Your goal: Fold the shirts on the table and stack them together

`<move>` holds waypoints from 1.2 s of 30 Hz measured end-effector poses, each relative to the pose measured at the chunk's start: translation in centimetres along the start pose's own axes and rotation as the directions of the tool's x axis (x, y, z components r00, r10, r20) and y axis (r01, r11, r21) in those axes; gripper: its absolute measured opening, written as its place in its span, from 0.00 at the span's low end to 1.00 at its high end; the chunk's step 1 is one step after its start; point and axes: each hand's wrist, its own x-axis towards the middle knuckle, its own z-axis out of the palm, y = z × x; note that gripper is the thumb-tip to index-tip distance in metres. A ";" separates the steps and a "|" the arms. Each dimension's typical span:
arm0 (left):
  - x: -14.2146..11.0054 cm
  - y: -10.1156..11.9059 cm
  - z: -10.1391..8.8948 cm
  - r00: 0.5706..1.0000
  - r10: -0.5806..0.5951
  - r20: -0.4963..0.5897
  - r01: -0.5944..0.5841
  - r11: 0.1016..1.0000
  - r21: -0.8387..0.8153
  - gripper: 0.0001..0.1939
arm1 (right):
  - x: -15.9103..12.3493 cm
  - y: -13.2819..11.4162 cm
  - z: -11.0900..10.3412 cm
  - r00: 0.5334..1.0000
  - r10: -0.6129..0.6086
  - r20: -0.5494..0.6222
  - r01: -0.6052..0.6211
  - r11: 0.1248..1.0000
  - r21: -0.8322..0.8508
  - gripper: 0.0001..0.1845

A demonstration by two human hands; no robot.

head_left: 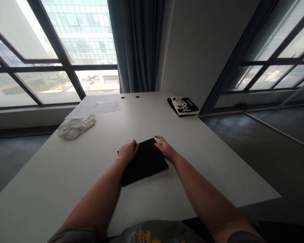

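A folded black cloth (145, 163), flat and roughly rectangular, lies at a slant on the white table in front of me. My left hand (128, 151) is closed over its far left edge, with the thumb on top and the other fingertips partly hidden. At the far right corner, my right hand (165, 147) touches the cloth with its fingers apart, the index finger stretched along the corner. Any print or marking on the cloth does not show from here.
A small stack of folded dark and white garments (184, 106) rests at the table's back right. Crumpled whitish cloth (77, 127) lies at the left edge, with paper sheets (96, 107) behind it. Two round holes pierce the white table (147, 118) near a blue-grey curtain (139, 47).
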 end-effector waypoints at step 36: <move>3.9 -3.5 1.8 0.985 0.175 0.001 -0.149 0.840 -0.522 0.12 | 0.9 -0.1 0.3 0.972 -0.197 -0.129 0.124 0.894 -0.432 0.10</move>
